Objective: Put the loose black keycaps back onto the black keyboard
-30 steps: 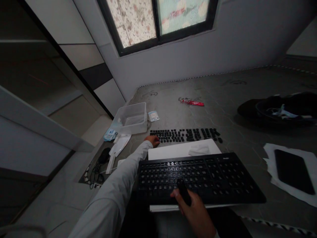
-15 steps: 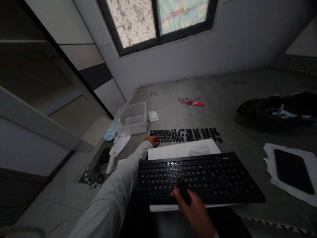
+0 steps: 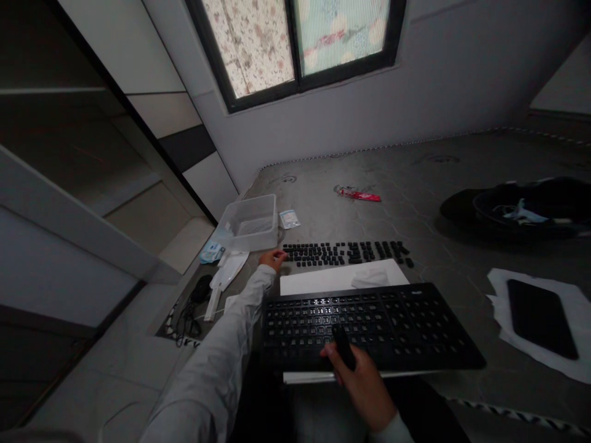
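Grey tabletop (image 3: 314, 184), glossy black keyboard (image 3: 383, 326)

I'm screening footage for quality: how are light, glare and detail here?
Head view: dim overall, brightest at the black-framed, pattern-paned window; head view: small glints speckle the long black keyboard base; head view: the small loose black keycaps show no readable legends.

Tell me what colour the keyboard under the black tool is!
The keyboard is black; the head view shows it best.
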`<state>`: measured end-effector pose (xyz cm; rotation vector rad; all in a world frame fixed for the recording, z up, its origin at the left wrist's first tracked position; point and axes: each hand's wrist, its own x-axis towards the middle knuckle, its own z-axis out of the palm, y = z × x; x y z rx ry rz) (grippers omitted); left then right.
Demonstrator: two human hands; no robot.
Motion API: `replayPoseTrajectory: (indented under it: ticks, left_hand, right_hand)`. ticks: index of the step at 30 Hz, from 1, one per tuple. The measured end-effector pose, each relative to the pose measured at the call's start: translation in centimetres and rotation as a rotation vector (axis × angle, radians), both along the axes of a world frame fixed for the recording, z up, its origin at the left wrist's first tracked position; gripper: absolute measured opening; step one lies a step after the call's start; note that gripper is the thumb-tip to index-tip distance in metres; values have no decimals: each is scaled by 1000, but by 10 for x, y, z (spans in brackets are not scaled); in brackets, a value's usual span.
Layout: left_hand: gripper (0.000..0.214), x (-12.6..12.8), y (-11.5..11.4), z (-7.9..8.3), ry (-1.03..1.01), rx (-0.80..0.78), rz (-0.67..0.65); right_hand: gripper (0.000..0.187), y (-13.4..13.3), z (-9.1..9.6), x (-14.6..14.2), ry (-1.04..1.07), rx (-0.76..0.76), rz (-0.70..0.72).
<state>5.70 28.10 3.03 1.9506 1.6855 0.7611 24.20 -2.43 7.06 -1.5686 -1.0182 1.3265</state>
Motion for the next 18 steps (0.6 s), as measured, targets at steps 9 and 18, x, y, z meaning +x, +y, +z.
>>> replayPoseTrajectory:
  ticks: [9, 18]
  left_hand:
    - [44, -14, -114, 54, -294, 81, 199]
    - [19, -42, -271, 4, 116, 694, 252]
  right_hand:
    - [65, 2, -5, -1, -36, 64, -4]
    - [65, -5, -3, -5, -34, 144, -70]
